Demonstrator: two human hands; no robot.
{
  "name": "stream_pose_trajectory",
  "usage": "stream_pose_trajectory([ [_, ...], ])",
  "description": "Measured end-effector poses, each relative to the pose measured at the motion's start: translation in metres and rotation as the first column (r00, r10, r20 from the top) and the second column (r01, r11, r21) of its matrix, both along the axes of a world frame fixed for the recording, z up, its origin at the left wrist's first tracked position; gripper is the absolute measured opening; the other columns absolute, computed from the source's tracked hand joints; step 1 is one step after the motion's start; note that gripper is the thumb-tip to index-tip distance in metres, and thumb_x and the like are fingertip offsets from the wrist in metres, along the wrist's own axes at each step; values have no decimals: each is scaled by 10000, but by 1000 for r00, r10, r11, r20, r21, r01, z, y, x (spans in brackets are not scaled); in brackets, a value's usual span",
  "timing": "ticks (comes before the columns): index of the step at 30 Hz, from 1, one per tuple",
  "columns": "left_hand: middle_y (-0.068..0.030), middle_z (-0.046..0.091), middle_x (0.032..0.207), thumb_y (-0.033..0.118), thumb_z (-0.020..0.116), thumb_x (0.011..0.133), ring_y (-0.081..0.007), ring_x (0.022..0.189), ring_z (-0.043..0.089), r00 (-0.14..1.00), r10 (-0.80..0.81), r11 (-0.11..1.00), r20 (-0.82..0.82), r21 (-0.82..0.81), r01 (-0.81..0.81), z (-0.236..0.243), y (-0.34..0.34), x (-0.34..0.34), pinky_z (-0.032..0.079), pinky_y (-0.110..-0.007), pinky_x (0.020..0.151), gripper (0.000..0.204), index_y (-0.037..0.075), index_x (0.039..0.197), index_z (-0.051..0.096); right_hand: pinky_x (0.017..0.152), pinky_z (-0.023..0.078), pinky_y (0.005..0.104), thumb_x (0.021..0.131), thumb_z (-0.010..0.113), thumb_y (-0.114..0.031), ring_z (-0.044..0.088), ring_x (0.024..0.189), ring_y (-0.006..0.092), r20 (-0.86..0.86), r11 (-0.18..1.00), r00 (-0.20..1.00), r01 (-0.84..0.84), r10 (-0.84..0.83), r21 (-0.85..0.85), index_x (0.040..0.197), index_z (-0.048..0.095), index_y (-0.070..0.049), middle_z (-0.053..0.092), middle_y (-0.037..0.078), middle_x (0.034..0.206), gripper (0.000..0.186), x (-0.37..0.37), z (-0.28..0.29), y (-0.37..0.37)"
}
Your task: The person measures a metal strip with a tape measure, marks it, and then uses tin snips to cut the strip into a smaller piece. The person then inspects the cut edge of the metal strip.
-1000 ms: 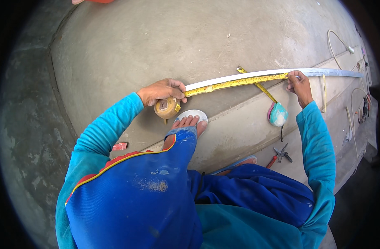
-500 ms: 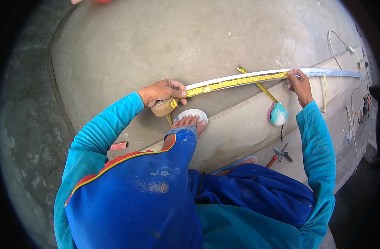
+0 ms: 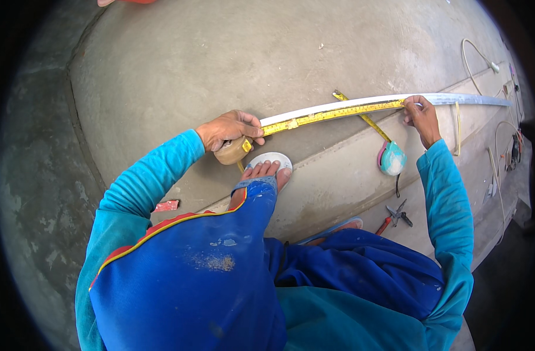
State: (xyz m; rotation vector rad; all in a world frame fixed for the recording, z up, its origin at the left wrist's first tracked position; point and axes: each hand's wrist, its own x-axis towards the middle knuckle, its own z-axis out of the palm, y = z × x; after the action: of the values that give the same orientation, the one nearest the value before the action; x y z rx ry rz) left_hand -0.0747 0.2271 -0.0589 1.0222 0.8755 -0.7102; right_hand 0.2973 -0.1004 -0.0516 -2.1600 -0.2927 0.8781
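A long pale strip [image 3: 475, 99] runs from the middle of the view to the far right. Along its near edge lies a stretched yellow tape measure blade [image 3: 332, 114]. My left hand [image 3: 231, 131] is closed at the strip's left end, its fingers pinching the tape measure; the worn brownish case [image 3: 231, 152] sits just below that hand. Out to the right, my right hand [image 3: 420, 120] pinches the blade's other part against the strip, thumb and fingers together. Part of each grip is hidden behind the fingers.
A second tape measure [image 3: 391, 159], turquoise and pink, lies on the step with its blade crossing beneath the strip. Red-handled snips [image 3: 394, 216] rest near my right forearm. A red piece [image 3: 166, 206] lies by my left elbow. Cables [image 3: 494, 169] trail at the right.
The strip and blade between my hands have shifted very slightly. Both hands keep nearly the same place and grip.
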Motion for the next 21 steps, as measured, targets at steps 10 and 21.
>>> stream_pose_trajectory([
  [10,-87,757,913,115,742,921,-140,804,691,999,33,999,10,38,-33,-4,-4,-1,553,-281,701,99,41,965,693,600,527,261,959,664,-180,579,641,109,-8,999,999,36,-36,30,1043,605,-27,619,44,801,184,-3,-2,-3],
  [21,-103,734,868,104,723,932,-160,721,684,998,56,998,-23,36,-55,-8,-5,-2,582,-286,671,89,35,961,675,593,519,254,959,671,-168,593,620,104,91,1000,996,2,-2,-2,1034,627,-45,647,42,804,151,-11,2,0],
])
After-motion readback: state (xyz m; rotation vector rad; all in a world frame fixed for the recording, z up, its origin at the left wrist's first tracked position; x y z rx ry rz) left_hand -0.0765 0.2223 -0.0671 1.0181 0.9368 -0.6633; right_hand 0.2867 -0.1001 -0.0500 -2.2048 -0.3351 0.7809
